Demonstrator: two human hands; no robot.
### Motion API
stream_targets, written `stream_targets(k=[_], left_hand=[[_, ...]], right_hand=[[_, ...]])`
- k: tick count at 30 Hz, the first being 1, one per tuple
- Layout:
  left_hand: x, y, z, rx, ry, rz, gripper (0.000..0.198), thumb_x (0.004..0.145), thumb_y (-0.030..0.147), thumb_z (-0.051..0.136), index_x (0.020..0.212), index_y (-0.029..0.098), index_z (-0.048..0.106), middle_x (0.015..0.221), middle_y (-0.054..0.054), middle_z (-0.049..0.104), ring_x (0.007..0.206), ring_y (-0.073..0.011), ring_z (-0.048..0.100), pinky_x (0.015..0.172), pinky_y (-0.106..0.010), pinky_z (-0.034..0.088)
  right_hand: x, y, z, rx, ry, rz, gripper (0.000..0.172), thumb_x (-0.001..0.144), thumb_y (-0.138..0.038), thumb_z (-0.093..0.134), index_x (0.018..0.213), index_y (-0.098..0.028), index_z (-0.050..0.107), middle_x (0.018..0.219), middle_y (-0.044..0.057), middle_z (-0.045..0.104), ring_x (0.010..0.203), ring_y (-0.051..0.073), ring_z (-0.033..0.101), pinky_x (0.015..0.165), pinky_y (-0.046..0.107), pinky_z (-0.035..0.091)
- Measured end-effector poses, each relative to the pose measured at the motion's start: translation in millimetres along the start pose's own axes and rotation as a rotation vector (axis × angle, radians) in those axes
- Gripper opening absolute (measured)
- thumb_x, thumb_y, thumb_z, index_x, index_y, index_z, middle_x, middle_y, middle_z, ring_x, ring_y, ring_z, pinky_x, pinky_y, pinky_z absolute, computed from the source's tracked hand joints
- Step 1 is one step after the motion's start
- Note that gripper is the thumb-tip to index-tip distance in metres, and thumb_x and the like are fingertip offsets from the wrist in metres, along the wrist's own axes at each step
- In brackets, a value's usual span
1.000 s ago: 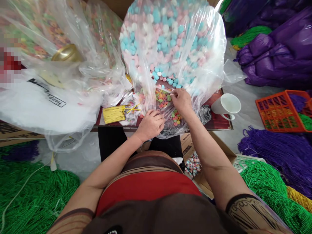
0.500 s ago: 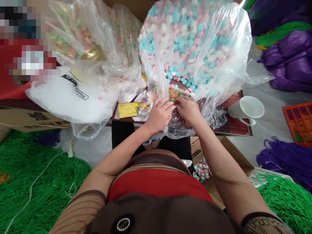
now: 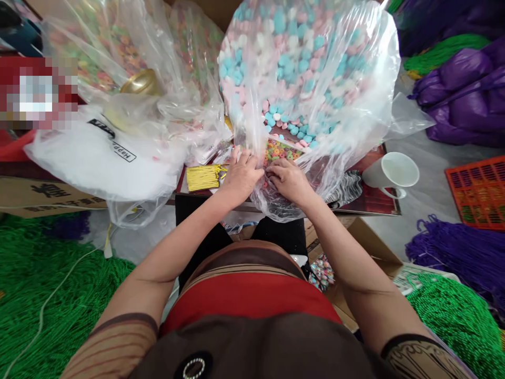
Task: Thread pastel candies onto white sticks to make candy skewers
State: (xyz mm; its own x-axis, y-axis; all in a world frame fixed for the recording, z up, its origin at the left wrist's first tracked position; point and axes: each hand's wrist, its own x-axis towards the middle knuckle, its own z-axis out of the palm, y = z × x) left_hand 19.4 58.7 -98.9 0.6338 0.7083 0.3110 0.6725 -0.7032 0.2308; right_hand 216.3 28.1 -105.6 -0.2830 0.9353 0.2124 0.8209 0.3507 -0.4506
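My left hand (image 3: pixel 242 176) is over the table's front edge, its bent fingers spread apart on crumpled clear plastic, close to printed packets (image 3: pixel 225 153) and a bundle of yellow twist ties (image 3: pixel 202 178). Just to its right, my right hand (image 3: pixel 291 181) has its fingers curled together at the near side of colourful ring-shaped candies (image 3: pixel 279 151); whatever its fingertips hold is hidden. Clear plastic (image 3: pixel 278 208) drapes over the edge below both hands. Behind them stands a large clear bag of pink, blue and white candies (image 3: pixel 303 63), some showing at its mouth.
Bags of ring candies (image 3: pixel 114 50) stand at back left with a gold bowl (image 3: pixel 140 82). A white plastic bag (image 3: pixel 102 158) lies left. A white mug (image 3: pixel 392 173) stands at the table's right end. Green cord bundles (image 3: pixel 59 284), purple cord (image 3: pixel 453 258) and an orange crate (image 3: pixel 479 192) are around.
My left hand has shifted left, away from my right hand, and its fingers have spread. The right fingers have curled nearer the body. The whole view has shifted slightly.
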Motion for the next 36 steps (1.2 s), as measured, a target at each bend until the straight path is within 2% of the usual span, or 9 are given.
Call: stream_targets(k=[2,4,6,9,13,17,25,30,36], left_hand=[[3,-4,-2.9,-0.022,-0.006,0.057,0.025,0.097,0.016,0.052,0.091,0.021,0.076,0.136,-0.009,0.067,0.143,-0.0317,0.047,0.127,-0.063,0.024],[1,-9,-9.7,-0.048,0.005,0.108,0.027,0.098,0.013,0.049,0.091,0.022,0.074,0.142,-0.006,0.066,0.145,-0.0288,0.046,0.127,-0.058,0.027],[-7,-15,-18.3,-0.067,0.037,0.136,0.028,0.099,0.011,0.046,0.097,0.023,0.072,0.139,-0.004,0.068,0.143,-0.0250,0.049,0.126,-0.054,0.030],[-23,-22,-28.6,-0.099,0.110,0.109,0.027,0.101,0.014,0.044,0.103,0.024,0.069,0.126,-0.004,0.074,0.131,-0.0218,0.058,0.121,-0.048,0.036],[-38,-25,-30.6,-0.100,0.198,0.007,0.025,0.102,0.020,0.042,0.097,0.023,0.065,0.102,-0.007,0.074,0.109,-0.0229,0.065,0.106,-0.044,0.047],[-39,-23,-27.7,-0.104,0.214,-0.018,0.024,0.101,0.019,0.040,0.091,0.023,0.061,0.090,-0.007,0.069,0.095,-0.0234,0.063,0.093,-0.040,0.052],[-40,-9,-33.1,-0.153,0.233,0.017,0.023,0.100,0.014,0.040,0.091,0.023,0.060,0.089,-0.005,0.067,0.092,-0.0223,0.062,0.096,-0.039,0.052],[-46,-11,-34.6,-0.115,0.258,0.015,0.020,0.101,0.016,0.043,0.093,0.023,0.059,0.089,-0.005,0.067,0.092,-0.0223,0.062,0.095,-0.039,0.053],[-49,-15,-29.1,-0.135,0.277,0.000,0.019,0.100,0.015,0.042,0.095,0.023,0.058,0.091,-0.005,0.067,0.095,-0.0223,0.062,0.095,-0.037,0.051]], right_hand=[[3,1,3,0.011,0.015,0.057,0.024,0.093,-0.016,0.053,0.096,-0.019,0.077,0.107,0.013,0.074,0.103,0.028,0.067,0.096,0.044,0.054],[7,4,5,0.044,0.081,0.161,0.024,0.093,-0.017,0.052,0.095,-0.019,0.076,0.101,0.013,0.074,0.099,0.028,0.068,0.092,0.042,0.054],[10,7,6,0.073,0.151,0.241,0.025,0.092,-0.019,0.053,0.104,-0.018,0.075,0.101,0.013,0.075,0.098,0.028,0.069,0.092,0.043,0.055],[10,10,7,0.093,0.206,0.244,0.036,0.091,-0.018,0.053,0.121,-0.018,0.072,0.116,0.015,0.076,0.109,0.031,0.069,0.097,0.048,0.055],[5,16,9,0.134,0.201,0.224,0.037,0.091,-0.015,0.048,0.116,-0.018,0.075,0.117,0.014,0.077,0.110,0.030,0.071,0.100,0.047,0.055],[5,19,9,0.175,0.199,0.220,0.033,0.091,-0.016,0.050,0.110,-0.021,0.076,0.110,0.010,0.079,0.106,0.029,0.072,0.099,0.047,0.056],[17,4,9,-0.072,0.080,0.218,0.027,0.092,-0.017,0.056,0.112,-0.018,0.074,0.110,0.015,0.073,0.102,0.031,0.068,0.092,0.046,0.057],[25,5,9,-0.080,0.023,0.272,0.018,0.090,-0.016,0.057,0.098,-0.019,0.073,0.104,0.014,0.071,0.097,0.032,0.066,0.088,0.046,0.056],[21,11,6,0.040,0.107,0.262,0.010,0.086,-0.015,0.059,0.090,-0.021,0.066,0.099,0.011,0.070,0.094,0.029,0.062,0.087,0.044,0.053]])
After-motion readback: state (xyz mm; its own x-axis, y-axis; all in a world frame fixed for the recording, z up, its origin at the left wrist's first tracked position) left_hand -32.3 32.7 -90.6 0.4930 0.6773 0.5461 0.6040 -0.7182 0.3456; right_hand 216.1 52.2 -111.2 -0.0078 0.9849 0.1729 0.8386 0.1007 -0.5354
